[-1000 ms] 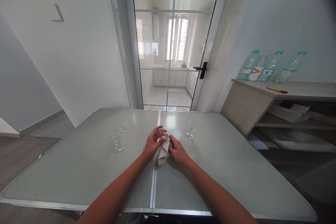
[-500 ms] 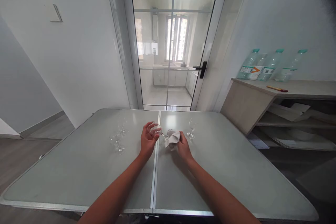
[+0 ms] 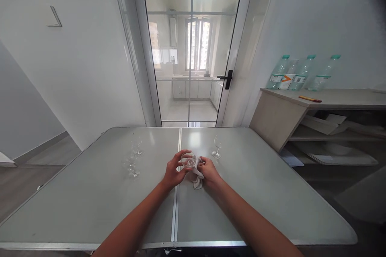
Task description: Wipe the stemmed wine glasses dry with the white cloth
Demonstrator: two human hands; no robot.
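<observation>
While the held glass (image 3: 188, 160) meets the cloth (image 3: 197, 177) just right of the seam (image 3: 175, 217), work seems unfinished. Left hand (image 3: 174, 172): closed round its bowl. Right hand (image 3: 211, 172): pinching cloth. Standing: lone glass (image 3: 216, 154), right of seam; more glasses (image 3: 134, 174), left; whether finished, cannot tell.

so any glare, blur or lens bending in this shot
Head view: glare on the far part of the table, just right of its seam; window panes washed out; head view: clear glasses at left faint against the tabletop; head view: wide-angle stretching towards the sides, a dark smudge top right
</observation>
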